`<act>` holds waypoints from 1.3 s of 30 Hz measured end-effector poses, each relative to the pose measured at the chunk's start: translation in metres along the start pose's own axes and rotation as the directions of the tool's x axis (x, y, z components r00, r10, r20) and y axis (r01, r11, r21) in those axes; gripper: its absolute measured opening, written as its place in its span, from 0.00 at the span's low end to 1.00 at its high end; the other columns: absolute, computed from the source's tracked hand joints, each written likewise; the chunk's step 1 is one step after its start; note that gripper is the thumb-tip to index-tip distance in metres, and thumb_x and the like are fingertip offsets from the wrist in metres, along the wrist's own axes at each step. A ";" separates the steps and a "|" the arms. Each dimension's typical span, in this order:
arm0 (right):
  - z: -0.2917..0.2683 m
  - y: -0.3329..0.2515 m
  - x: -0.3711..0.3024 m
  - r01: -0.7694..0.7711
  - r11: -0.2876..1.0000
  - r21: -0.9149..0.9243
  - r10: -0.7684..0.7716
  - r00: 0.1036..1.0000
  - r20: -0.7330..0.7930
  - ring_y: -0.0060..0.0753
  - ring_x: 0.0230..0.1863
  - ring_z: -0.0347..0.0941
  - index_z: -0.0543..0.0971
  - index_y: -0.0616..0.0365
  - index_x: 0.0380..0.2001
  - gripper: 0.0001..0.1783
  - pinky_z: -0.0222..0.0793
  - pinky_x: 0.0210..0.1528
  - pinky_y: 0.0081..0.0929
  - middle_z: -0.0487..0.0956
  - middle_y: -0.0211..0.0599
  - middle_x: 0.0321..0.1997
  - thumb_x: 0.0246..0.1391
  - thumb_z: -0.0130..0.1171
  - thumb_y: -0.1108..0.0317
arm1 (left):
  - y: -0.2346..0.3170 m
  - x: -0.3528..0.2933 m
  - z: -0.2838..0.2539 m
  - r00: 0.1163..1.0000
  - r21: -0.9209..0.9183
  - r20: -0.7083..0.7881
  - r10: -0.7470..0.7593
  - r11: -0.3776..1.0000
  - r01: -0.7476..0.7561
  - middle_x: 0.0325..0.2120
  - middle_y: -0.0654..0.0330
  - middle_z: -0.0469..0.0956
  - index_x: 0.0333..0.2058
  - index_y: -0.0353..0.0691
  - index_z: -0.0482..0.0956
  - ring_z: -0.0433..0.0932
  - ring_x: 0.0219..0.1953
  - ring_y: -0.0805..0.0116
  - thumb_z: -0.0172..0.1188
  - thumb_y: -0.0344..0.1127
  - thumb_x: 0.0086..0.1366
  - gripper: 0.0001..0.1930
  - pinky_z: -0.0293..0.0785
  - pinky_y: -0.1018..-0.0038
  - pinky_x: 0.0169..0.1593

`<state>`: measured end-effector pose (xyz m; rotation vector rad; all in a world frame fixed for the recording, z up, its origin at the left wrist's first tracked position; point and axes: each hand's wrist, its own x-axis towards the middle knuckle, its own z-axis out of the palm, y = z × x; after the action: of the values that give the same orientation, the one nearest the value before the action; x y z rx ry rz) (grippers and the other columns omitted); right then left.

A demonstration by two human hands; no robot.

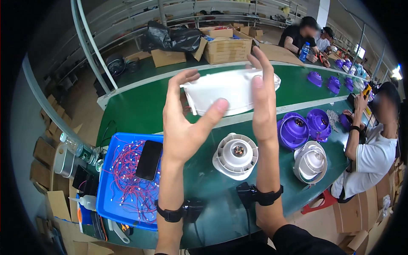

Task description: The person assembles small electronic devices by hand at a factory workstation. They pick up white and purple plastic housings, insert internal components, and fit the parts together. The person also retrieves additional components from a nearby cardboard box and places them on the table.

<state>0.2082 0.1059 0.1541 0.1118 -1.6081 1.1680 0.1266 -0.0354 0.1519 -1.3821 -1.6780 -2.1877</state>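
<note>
Raised over the bench, my left hand and my right hand hold a white curved plastic housing between them. My left thumb lies on its near face, with the fingers bent behind its left end. The right thumb presses near the right end, and the fingers reach up past it. Motion blurs the housing slightly. Below my hands, a white round base with a ribbed rim and a metallic centre stands on the green bench, touched by neither hand.
Left of my forearms, a blue tray holds tangled red wires and a black phone. To the right are purple housings and another white unit. A co-worker sits at right. Cardboard boxes stand behind a green belt.
</note>
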 end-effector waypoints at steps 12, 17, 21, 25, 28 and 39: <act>-0.006 -0.008 -0.003 -0.118 0.960 0.253 0.073 0.980 0.183 0.48 0.65 0.63 0.45 0.53 0.73 0.74 0.66 0.61 0.50 0.62 0.49 0.67 0.31 0.74 0.32 | 0.004 0.004 -0.011 0.976 0.047 0.157 0.149 0.986 -0.158 0.66 0.46 0.58 0.69 0.38 0.47 0.62 0.67 0.54 0.83 0.35 0.35 0.65 0.59 0.60 0.69; 0.001 -0.014 -0.001 0.022 0.996 0.091 -0.025 0.999 0.025 0.46 0.65 0.66 0.42 0.59 0.72 0.76 0.64 0.65 0.47 0.64 0.51 0.63 0.33 0.67 0.23 | 0.002 0.004 -0.013 0.975 0.109 0.154 0.161 0.978 -0.179 0.66 0.44 0.59 0.69 0.38 0.48 0.63 0.66 0.53 0.81 0.38 0.39 0.62 0.58 0.60 0.69; 0.003 -0.010 -0.001 0.049 0.994 0.095 -0.049 0.999 -0.001 0.47 0.63 0.68 0.46 0.62 0.70 0.63 0.65 0.65 0.47 0.65 0.53 0.62 0.49 0.54 0.24 | 0.005 0.004 -0.013 0.970 0.087 0.099 0.223 0.969 -0.231 0.61 0.43 0.65 0.68 0.36 0.51 0.69 0.62 0.52 0.78 0.39 0.45 0.56 0.67 0.60 0.63; -0.001 -0.006 -0.002 -0.036 0.996 0.081 0.042 0.996 -0.078 0.41 0.60 0.70 0.53 0.62 0.68 0.49 0.65 0.63 0.39 0.71 0.49 0.56 0.61 0.42 0.31 | 0.007 0.003 -0.011 0.981 0.039 0.085 0.175 0.983 -0.179 0.62 0.42 0.65 0.67 0.36 0.54 0.68 0.63 0.51 0.77 0.39 0.48 0.52 0.67 0.60 0.63; -0.003 0.001 -0.001 -0.107 0.990 0.087 0.121 0.977 -0.174 0.35 0.57 0.71 0.60 0.62 0.66 0.40 0.65 0.61 0.32 0.75 0.44 0.51 0.67 0.34 0.37 | 0.007 0.003 -0.012 0.975 0.104 0.101 0.196 0.973 -0.206 0.61 0.44 0.66 0.66 0.36 0.57 0.68 0.64 0.52 0.76 0.38 0.49 0.49 0.67 0.59 0.62; -0.009 0.003 0.003 -0.184 0.981 0.068 0.195 0.958 -0.209 0.32 0.52 0.72 0.67 0.60 0.61 0.37 0.65 0.57 0.28 0.75 0.41 0.48 0.68 0.33 0.39 | 0.009 0.002 -0.009 0.977 0.177 0.103 0.185 0.964 -0.201 0.58 0.43 0.70 0.64 0.36 0.60 0.71 0.62 0.51 0.75 0.39 0.50 0.45 0.68 0.59 0.61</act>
<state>0.2115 0.1148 0.1537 -0.1378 -1.4230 1.3187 0.1245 -0.0450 0.1595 -1.5347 -1.6463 -1.8426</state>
